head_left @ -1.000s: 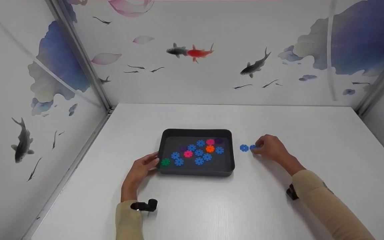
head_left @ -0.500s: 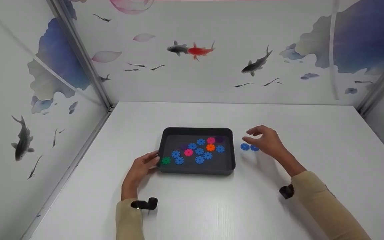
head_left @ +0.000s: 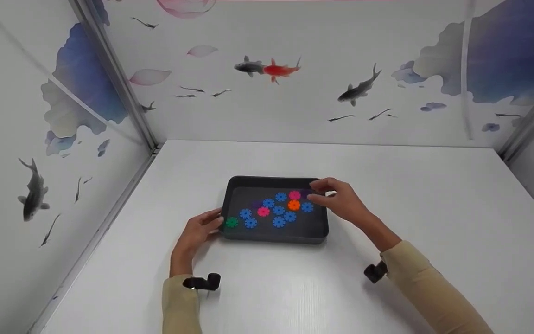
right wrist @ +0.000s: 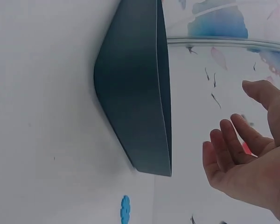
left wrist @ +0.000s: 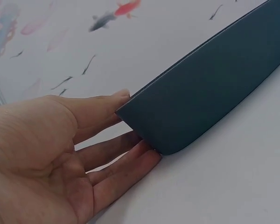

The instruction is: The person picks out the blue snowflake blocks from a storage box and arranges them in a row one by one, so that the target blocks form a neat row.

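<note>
- The table is white and smooth, with white walls on its left, far and right sides.
- Grey fish, a red fish, pink petals and blue-grey patches decorate the walls; a metal post stands in the far left corner.
- Half a second ago the right hand was above two blue discs on the table, right of the tray; now it is over the tray's far right corner.
- The left hand has stayed at the tray's left side, and the pieces inside lie as before.
- The dark tray sits on the middle of the table, holding flat notched discs.
- Eight blue discs are scattered across it; a green disc lies in the near left corner.
- One pink disc lies near the middle; another lies toward the far right, just beyond an orange disc.
- Two dark purple discs blend into the floor.
- The left hand grips the tray's left wall between thumb and fingers.
- The right hand is empty, fingers loosely bent, thumb apart.
- In the right wrist view a loose disc, blue, lies on the table beside the tray.
</note>
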Demonstrator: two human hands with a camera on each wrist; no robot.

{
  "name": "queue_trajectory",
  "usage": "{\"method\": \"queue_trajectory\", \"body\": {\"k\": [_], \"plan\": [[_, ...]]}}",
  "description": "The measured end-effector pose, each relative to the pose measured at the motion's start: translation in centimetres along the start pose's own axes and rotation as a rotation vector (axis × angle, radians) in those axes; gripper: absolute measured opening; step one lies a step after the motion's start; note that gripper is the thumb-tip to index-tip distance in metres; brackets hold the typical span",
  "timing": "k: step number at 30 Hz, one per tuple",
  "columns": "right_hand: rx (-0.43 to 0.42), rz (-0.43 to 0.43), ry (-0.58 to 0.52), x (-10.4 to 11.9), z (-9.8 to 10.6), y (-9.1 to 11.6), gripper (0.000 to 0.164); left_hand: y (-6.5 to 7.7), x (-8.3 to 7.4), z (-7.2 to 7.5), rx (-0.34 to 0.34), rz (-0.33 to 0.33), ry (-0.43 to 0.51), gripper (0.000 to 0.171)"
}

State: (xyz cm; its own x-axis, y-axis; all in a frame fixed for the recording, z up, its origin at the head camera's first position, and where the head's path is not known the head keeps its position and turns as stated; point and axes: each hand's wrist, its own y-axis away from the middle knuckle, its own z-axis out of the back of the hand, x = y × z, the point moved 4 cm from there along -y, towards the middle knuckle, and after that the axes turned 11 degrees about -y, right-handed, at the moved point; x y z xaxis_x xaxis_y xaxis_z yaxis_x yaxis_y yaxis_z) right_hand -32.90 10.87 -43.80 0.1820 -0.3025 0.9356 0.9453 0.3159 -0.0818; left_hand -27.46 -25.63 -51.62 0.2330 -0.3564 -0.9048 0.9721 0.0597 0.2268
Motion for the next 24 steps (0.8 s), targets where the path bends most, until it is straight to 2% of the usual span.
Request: {"method": "queue_trajectory", "body": {"k": [15, 24], "plan": [[0.114, -0.018, -0.065, -0.1, -6.7, -0.6, 0.042, 0.0, 0.0, 0.1, 0.010, 0.011, 0.034, 0.047], [0.123, -0.003, -0.051, 1.0, -9.9, -1.7, 0.041, 0.2, -0.2, 0.1, 0.017, -0.004, 0.045, 0.048]]}}
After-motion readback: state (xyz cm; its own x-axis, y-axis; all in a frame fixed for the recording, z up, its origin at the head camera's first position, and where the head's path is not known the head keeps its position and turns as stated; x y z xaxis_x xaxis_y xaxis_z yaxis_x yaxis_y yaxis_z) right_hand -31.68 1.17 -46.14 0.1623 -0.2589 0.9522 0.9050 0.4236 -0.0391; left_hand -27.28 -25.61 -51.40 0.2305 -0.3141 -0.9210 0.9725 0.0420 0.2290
